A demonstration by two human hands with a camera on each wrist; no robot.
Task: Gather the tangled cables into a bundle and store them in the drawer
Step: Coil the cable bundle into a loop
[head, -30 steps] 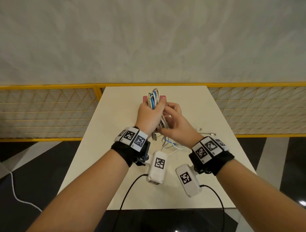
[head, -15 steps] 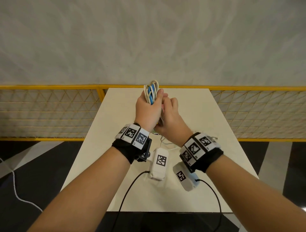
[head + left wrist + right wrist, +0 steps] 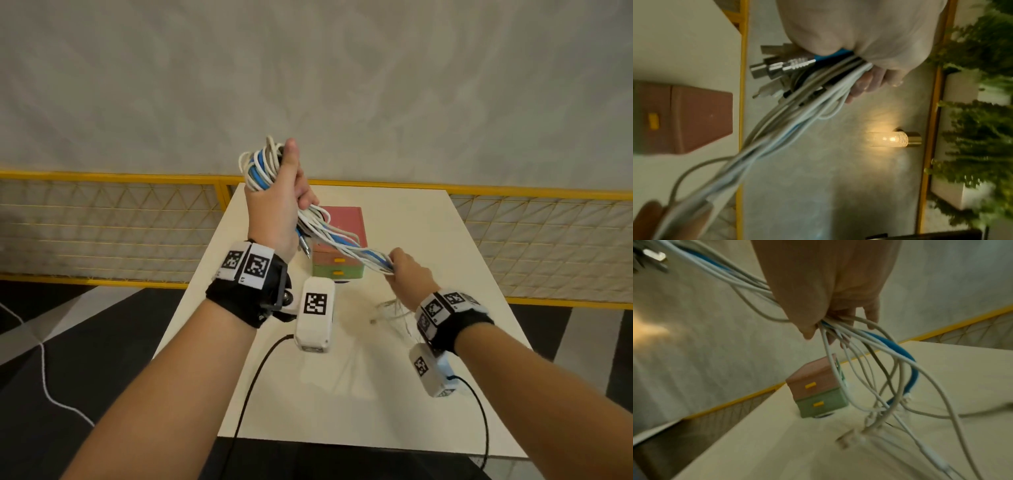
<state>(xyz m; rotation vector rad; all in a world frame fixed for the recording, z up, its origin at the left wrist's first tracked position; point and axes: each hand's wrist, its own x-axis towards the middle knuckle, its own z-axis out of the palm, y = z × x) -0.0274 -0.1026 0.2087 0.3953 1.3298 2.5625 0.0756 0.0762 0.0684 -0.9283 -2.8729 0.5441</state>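
My left hand [image 3: 281, 202] is raised above the table and grips a bundle of white and blue cables [image 3: 260, 168], loops sticking out above the fist. Metal plugs [image 3: 781, 68] poke out below the fist [image 3: 859, 40]. The strands [image 3: 342, 243] run down to the right into my right hand [image 3: 407, 274], which grips them lower over the table. Loose cable ends [image 3: 890, 386] hang from that hand [image 3: 828, 296] and trail onto the tabletop [image 3: 394, 308]. Behind the strands stands a small drawer box [image 3: 339, 246], pink on top and green below, with yellow handles; both drawers [image 3: 818, 394] look shut.
The cream table [image 3: 342, 394] has a yellow mesh railing [image 3: 102, 219] behind it and a grey wall beyond. Dark floor lies on both sides. Black leads run from the wrist cameras [image 3: 315, 315] over the table's near edge. A lit wall lamp [image 3: 892, 138] shows in the left wrist view.
My left hand has lifted the bundle up and to the left. My right hand has slid down and right along the strands, stretching them out; the drawer box is uncovered.
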